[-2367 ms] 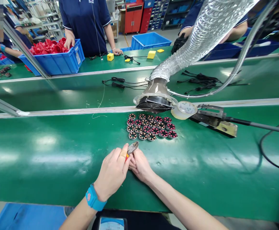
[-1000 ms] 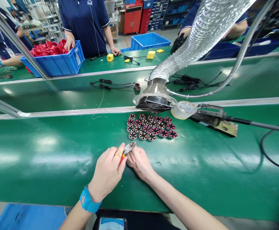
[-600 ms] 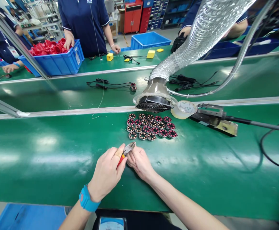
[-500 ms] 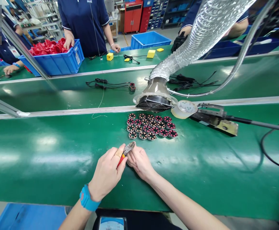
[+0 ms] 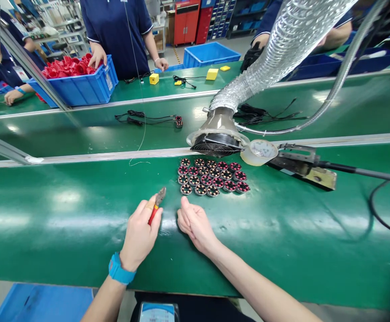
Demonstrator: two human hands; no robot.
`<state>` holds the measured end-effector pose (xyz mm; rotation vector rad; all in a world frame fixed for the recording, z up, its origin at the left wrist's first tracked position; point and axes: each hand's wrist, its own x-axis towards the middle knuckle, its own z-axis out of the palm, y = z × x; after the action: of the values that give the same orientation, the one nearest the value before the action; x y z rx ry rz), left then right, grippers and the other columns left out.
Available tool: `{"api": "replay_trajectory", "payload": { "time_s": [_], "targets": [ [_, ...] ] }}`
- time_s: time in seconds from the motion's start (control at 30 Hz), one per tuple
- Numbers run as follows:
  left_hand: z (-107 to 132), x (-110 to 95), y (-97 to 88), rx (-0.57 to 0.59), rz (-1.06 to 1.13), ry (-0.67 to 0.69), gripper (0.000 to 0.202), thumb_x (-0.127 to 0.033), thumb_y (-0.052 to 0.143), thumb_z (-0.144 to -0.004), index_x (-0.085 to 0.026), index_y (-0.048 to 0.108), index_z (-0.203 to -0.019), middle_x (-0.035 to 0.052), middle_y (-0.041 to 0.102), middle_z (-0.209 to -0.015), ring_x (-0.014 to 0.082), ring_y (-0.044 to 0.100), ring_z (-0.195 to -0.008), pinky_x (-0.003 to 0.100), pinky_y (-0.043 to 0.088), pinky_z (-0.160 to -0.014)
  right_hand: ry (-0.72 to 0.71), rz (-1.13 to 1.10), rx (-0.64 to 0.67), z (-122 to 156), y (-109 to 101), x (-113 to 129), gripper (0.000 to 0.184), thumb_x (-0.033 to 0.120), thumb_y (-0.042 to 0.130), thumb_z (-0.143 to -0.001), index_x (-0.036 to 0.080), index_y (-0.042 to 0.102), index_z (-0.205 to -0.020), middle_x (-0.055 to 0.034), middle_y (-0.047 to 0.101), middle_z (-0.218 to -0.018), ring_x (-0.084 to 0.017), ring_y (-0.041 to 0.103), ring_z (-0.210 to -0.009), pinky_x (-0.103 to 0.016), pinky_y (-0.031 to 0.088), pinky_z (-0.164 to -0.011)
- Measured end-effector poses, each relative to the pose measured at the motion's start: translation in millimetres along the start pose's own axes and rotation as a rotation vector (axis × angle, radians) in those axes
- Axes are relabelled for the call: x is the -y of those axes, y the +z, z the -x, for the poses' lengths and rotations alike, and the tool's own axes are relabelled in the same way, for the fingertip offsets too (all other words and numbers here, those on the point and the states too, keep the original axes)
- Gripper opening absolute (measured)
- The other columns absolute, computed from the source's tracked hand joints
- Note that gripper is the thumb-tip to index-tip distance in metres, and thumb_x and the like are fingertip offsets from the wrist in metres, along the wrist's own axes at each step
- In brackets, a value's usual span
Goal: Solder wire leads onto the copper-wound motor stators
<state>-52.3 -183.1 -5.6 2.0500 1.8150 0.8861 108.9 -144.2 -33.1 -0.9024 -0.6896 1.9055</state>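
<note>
My left hand [image 5: 140, 232], with a blue band at the wrist, is closed round the red and yellow handles of a pair of cutting pliers [image 5: 157, 206]. The metal jaws point up and to the right, over bare green table. A short distance to the right, my right hand [image 5: 195, 226] is closed with thumb and fingers pressed together; whatever it may hold is hidden. Beyond my hands stand several small round motor stators [image 5: 211, 177] in rows, some with copper and some with pink-red windings.
A fume hood with a fan [image 5: 218, 144] hangs behind the stators. To its right are a translucent tub [image 5: 259, 152] and a soldering iron stand [image 5: 304, 172]. Black cables lie on the belt [image 5: 97, 132] behind. Co-workers stand across, beside a blue crate [image 5: 84, 89] of red parts.
My left hand has drawn the pliers away to the left from my right hand, which stays nearly in place. On the belt behind, the cable with stators has shifted left.
</note>
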Motion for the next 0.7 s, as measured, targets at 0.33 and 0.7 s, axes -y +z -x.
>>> {"api": "replay_trajectory", "payload": {
  "time_s": [0.33,0.7],
  "targets": [
    [4,121,-54.2,-0.124,-0.725,-0.169,0.050,-0.041,0.042,-0.102,-0.010,0.058,-0.137,0.0176,0.065,-0.109,0.0307,0.061,-0.098,0.041,0.048,-0.085,-0.001,0.004,0.010,1,0,1,0.062,0.063,0.069,-0.086,0.020,0.040,-0.052,0.0109,0.029,-0.037,-0.002,0.019,-0.030,-0.021,0.010,-0.036],
    [-3,163,-103.8,-0.383,-0.818,-0.223,0.037,-0.036,0.052,-0.097,-0.013,0.069,-0.120,0.0219,0.061,-0.130,0.0388,0.052,-0.126,0.059,0.036,-0.106,-0.055,-0.005,-0.014,2,2,8,0.030,0.045,0.072,-0.085,0.017,0.064,-0.093,0.0150,0.032,-0.042,-0.002,0.016,-0.033,-0.018,0.013,-0.036]
  ]
}}
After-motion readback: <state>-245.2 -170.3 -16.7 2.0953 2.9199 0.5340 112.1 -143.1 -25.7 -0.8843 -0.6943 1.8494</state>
